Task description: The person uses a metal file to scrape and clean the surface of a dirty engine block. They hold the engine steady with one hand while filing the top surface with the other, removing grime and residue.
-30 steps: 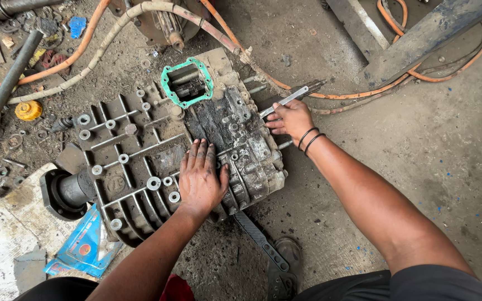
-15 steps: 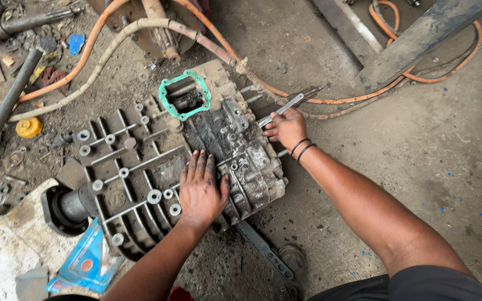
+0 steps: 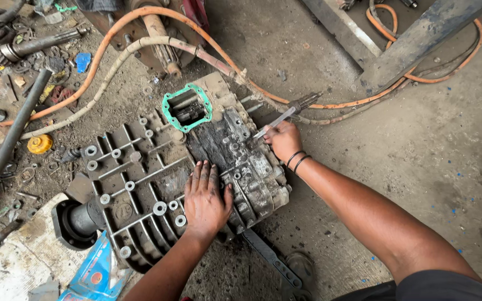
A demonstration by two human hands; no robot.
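My left hand lies flat, fingers spread, on the greasy gearbox casing on the floor while my right hand pinches a slim metal scraper at its edge; grease could make it slip.

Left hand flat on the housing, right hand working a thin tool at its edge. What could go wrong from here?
1. The thin metal tool in the right hand could slip off the grimy gearbox housing and jab the bare left hand pressed flat on it.
2. Grit from the dirty floor could fall into the opening ringed by the green gasket.
3. The orange hose and pale hose loop close by and might snag an arm.
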